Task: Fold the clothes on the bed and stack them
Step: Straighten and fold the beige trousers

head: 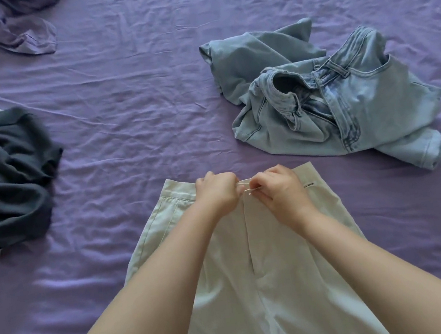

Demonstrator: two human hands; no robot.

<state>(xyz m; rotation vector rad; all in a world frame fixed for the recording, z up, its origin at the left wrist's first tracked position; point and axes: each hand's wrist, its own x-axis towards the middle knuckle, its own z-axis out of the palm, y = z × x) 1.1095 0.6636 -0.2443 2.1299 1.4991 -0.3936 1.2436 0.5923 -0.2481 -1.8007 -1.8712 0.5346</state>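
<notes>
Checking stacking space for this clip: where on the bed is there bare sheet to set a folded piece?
Bare purple sheet lies between the dark garment and the jeans, beyond the pale trousers, and near left of them. The right side is crowded by jeans. Both hands occupy the waistband.

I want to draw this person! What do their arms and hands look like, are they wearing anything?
Both forearms are bare, with no sleeves in view. The left hand and right hand wear no gloves, and no rings, watch or bracelets show.
</notes>
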